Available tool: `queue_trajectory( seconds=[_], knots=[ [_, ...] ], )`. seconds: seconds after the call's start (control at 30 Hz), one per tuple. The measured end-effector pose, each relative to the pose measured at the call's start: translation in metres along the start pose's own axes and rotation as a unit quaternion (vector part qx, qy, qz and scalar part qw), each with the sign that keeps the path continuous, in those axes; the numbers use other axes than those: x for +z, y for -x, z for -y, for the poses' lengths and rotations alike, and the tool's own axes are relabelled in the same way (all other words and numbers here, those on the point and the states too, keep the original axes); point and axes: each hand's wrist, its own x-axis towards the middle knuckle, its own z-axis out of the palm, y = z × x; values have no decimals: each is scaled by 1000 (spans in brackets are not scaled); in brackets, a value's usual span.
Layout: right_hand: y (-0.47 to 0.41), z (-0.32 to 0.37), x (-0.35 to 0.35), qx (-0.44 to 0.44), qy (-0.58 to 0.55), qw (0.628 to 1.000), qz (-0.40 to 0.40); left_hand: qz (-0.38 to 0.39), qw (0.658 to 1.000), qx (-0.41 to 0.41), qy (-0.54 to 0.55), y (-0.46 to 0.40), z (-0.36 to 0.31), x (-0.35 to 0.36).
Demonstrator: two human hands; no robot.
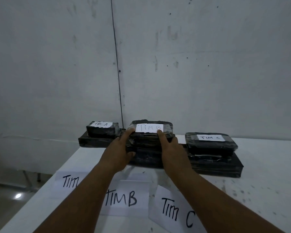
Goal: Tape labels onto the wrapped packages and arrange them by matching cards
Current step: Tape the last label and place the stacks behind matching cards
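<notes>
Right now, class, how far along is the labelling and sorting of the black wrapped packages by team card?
Done: the black wrapped package labelled TIM A and the one labelled TIM C each sit on stacks at the back of the white table. In hand: the left hand and right hand hold the package labelled TIM B on the middle stack, behind the white TIM B card. What remains cannot be seen.

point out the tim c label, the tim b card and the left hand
tim c label (210, 137), head view, middle of the white paper
tim b card (124, 198), head view, on the writing
left hand (118, 148), head view, back of the hand
</notes>
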Motion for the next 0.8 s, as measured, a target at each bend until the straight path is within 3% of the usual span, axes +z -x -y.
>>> queue_trajectory(
  seconds=[0.13,0.8],
  knots=[
    [-7,-6,3,7,-40,999,-13,-16,1000,-9,5,-6,-3,4],
    [-76,-12,28,51,9,999,2,-52,998,-9,25,-70,9,28]
  ],
)
